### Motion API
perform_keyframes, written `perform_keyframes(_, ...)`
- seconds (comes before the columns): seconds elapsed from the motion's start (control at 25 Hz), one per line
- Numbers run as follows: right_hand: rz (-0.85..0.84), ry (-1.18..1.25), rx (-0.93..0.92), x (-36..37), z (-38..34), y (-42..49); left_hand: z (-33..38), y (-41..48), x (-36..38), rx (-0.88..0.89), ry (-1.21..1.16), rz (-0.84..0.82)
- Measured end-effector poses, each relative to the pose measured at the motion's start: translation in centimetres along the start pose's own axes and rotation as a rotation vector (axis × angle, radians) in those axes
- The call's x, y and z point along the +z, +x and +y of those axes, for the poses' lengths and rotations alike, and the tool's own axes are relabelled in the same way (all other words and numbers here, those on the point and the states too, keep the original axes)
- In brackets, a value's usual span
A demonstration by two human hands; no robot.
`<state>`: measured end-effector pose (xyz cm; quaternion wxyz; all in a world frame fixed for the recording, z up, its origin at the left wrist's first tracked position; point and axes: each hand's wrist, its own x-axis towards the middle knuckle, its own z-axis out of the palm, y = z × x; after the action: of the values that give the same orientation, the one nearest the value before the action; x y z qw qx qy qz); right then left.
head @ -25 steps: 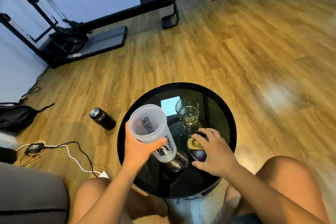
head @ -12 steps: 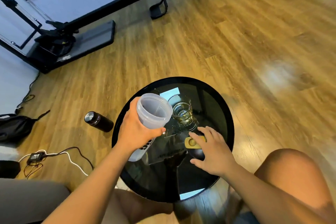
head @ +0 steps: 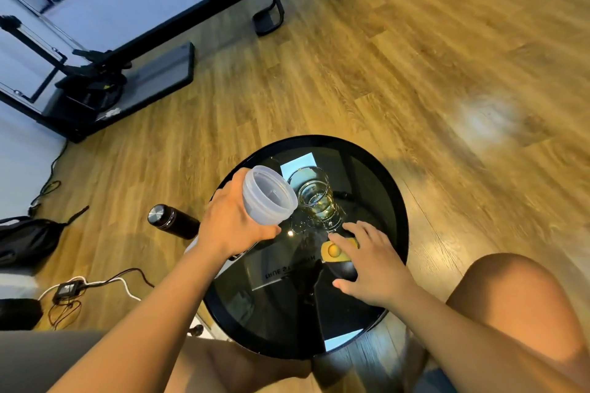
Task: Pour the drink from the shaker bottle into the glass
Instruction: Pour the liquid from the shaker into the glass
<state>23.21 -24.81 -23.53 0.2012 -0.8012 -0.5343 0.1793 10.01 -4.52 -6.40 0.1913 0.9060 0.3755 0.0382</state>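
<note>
My left hand [head: 234, 226] grips a translucent shaker bottle [head: 269, 193], tilted so its open mouth faces right, its rim right beside the glass. The clear glass [head: 317, 198] stands on the round black glass table [head: 392, 201] and holds a little yellowish liquid. My right hand [head: 370, 265] rests on the table just in front of the glass, fingers spread over the shaker's dark lid with a yellow flip tab [head: 335, 252]. Most of the bottle's body is hidden behind my left hand.
A dark flask with a steel cap [head: 172, 221] lies on the wooden floor left of the table. Cables and a charger [head: 68, 289] lie further left, near a black bag [head: 25, 239]. A black exercise machine [head: 127, 64] stands at the back left. My knees flank the table.
The left hand has tipped the shaker further toward the glass and brought its mouth close to the rim. The right hand stays on the lid. The camera view shifted slightly.
</note>
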Motion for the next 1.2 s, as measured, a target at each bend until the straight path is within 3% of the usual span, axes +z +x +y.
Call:
perform_keyframes(0.64, 0.021, 0.011, -0.021, 0.2, 0.3, -0.1, 0.9, 1.1, -0.6, 0.017, 0.21, -0.083)
perform_keyframes(1.2, 0.03, 0.006, -0.02, 0.4, 0.3, -0.1, 0.9, 1.2, -0.8, 0.008, 0.247, -0.095)
